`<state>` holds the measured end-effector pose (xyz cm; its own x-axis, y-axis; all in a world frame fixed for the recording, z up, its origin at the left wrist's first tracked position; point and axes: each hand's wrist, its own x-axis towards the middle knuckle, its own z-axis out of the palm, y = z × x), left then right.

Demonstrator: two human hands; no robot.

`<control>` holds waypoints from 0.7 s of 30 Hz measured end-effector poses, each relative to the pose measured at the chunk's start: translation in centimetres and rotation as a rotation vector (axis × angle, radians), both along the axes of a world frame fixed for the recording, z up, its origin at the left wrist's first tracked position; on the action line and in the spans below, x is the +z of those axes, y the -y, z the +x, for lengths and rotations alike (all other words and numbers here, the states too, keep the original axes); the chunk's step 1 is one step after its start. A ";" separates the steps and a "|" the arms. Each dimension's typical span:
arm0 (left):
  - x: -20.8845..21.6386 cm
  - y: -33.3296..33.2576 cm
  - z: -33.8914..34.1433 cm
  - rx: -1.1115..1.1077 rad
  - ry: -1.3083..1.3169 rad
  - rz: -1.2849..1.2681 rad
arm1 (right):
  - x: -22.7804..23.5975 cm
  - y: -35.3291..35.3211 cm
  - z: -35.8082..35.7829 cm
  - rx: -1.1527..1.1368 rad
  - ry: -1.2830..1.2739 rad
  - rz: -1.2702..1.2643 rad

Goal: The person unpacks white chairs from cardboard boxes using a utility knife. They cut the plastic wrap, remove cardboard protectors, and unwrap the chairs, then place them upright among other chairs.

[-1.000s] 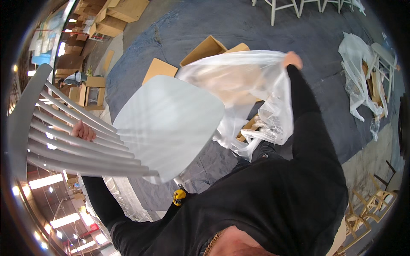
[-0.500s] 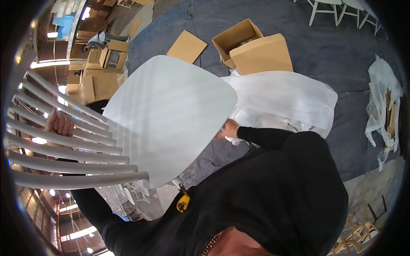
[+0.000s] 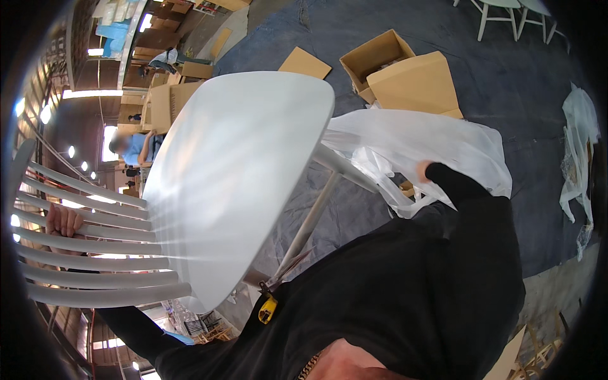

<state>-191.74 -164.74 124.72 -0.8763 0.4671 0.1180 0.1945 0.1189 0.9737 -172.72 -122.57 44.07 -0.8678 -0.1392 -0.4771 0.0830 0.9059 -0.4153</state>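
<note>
A light grey spindle-back chair (image 3: 234, 152) is held up in front of me, tilted, its back toward the left and its seat facing me. My left hand (image 3: 64, 220) is closed around a spindle of the chair back. Two of the legs show below the seat's right edge, one running toward a white plastic sheet (image 3: 462, 136). My right hand (image 3: 423, 171) is at the plastic, apart from the seat; its fingers are too hidden to tell whether they grip it. A scrap of brown cardboard shows beneath that hand.
An open cardboard box (image 3: 411, 82) and a flat cardboard piece (image 3: 305, 63) lie on the dark floor cover (image 3: 500, 76). Crumpled plastic wrap (image 3: 577, 145) lies at far right. Grey chairs (image 3: 497, 12) stand at the upper right. Other people (image 3: 140, 147) are among boxes at the left.
My right hand has left the seat's edge and moved right over the plastic. The chair has tilted further, showing its legs. My left hand keeps its hold, slightly lower.
</note>
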 end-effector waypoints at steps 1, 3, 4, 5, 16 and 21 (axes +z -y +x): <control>0.0 -0.7 -1.1 -0.049 0.021 -0.018 | 1.8 0.6 -3.4 -0.002 -0.168 -0.140; 0.9 -5.1 -3.3 -0.209 0.058 -0.108 | 6.5 0.9 -9.9 -0.469 -0.226 -1.155; -0.3 -3.0 -3.4 -0.143 0.089 -0.126 | 10.9 4.0 -13.4 -0.511 0.019 -1.376; -0.2 -4.1 -3.6 -0.133 0.015 -0.069 | 13.9 4.0 -17.0 -0.451 0.138 -1.888; -2.5 -1.8 0.0 -0.195 -0.119 -0.012 | 21.3 16.2 -13.8 0.067 -0.042 -1.706; -1.4 -3.8 3.2 0.378 -0.410 0.178 | 25.1 15.9 -11.8 0.073 -0.461 -1.667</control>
